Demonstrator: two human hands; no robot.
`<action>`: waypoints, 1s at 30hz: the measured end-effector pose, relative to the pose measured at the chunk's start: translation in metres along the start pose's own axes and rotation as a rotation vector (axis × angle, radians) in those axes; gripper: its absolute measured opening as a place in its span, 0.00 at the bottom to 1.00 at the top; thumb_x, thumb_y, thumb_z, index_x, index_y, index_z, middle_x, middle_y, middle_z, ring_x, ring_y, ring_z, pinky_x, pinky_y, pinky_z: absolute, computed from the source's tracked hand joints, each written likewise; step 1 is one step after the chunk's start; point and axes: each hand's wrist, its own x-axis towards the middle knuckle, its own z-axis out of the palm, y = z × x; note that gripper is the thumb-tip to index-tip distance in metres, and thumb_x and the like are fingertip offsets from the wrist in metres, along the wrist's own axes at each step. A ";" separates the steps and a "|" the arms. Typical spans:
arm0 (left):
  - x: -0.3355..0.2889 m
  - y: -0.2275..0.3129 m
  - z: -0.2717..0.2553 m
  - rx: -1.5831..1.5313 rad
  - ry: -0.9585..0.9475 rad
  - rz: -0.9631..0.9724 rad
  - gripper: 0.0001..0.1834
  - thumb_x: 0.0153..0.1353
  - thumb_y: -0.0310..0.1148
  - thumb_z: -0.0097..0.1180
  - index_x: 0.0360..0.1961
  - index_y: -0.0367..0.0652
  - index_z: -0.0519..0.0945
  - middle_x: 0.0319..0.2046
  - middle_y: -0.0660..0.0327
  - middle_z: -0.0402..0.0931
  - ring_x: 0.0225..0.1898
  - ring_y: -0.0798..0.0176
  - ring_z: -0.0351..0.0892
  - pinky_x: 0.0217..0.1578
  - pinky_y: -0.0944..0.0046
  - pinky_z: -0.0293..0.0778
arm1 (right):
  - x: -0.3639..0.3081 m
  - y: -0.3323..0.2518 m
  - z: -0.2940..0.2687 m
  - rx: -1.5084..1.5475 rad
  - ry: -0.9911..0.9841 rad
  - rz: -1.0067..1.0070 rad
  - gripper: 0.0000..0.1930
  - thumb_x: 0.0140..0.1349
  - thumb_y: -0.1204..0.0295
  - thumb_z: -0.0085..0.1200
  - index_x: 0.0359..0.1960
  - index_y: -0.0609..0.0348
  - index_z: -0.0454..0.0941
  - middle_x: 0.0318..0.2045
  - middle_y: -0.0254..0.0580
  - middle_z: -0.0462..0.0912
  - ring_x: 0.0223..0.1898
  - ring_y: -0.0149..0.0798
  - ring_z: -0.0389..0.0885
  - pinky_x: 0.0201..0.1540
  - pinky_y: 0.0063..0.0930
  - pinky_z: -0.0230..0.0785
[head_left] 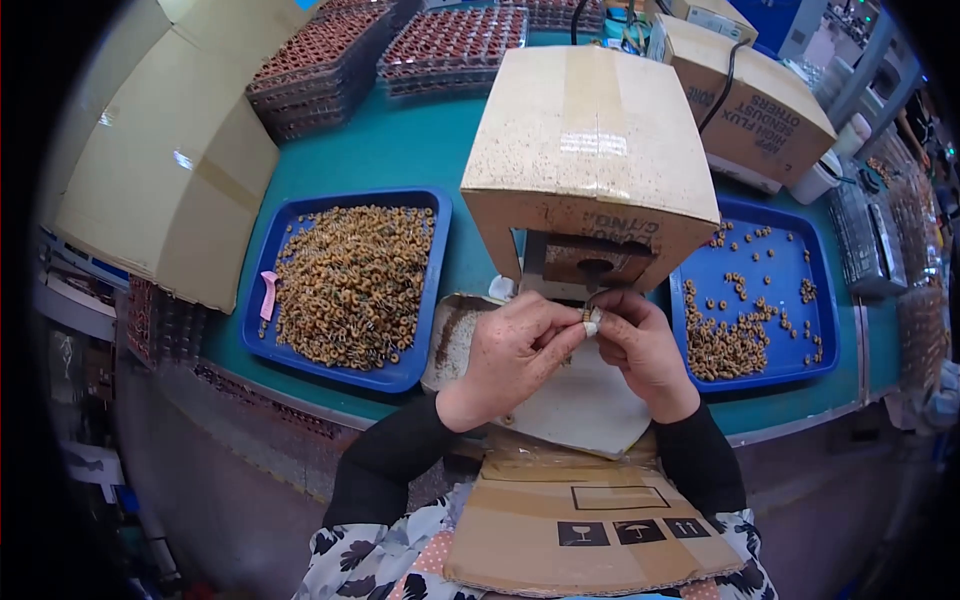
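Note:
In front of the opening of a cardboard-covered machine [600, 270], my left hand [515, 350] and my right hand [640, 345] meet fingertip to fingertip. Both are pinched closed on one small ring coil [588, 314], mostly hidden by the fingers. White wrapping covers a fingertip where they meet. Under my hands lies a pale board [580, 410] with a few coils on it. To the left, a blue tray [437, 290] holds a large heap of brown ring coils with wire ends [350, 285]. On the right, another blue tray [800, 365] has fewer, scattered coils [725, 345].
Stacked clear plastic trays [455, 45] filled with reddish-brown parts stand at the back of the green table [345, 155]. Large cartons rise at left [165, 165] and back right [750, 100]. A pink strip [268, 295] lies in the left tray. Flat cardboard [590, 525] covers my lap.

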 end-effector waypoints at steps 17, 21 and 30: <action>0.007 0.006 0.004 0.007 0.035 0.038 0.05 0.52 0.24 0.63 0.31 0.39 0.80 0.16 0.66 0.65 0.19 0.69 0.64 0.22 0.67 0.62 | -0.001 -0.007 0.005 0.163 0.025 0.012 0.07 0.60 0.76 0.54 0.40 0.58 0.74 0.21 0.25 0.69 0.15 0.17 0.54 0.15 0.11 0.43; 0.014 0.006 -0.002 0.040 -0.011 0.055 0.05 0.52 0.24 0.61 0.30 0.38 0.78 0.19 0.60 0.70 0.18 0.64 0.68 0.20 0.64 0.66 | -0.001 -0.004 0.008 0.219 0.010 -0.022 0.08 0.61 0.73 0.56 0.40 0.58 0.73 0.23 0.26 0.71 0.16 0.17 0.56 0.16 0.11 0.45; 0.015 0.009 -0.002 0.059 -0.013 0.033 0.04 0.53 0.25 0.61 0.30 0.38 0.79 0.20 0.60 0.71 0.19 0.63 0.70 0.21 0.63 0.67 | -0.002 -0.005 0.011 0.221 0.021 -0.036 0.08 0.61 0.74 0.55 0.40 0.59 0.73 0.23 0.26 0.70 0.16 0.17 0.56 0.16 0.12 0.45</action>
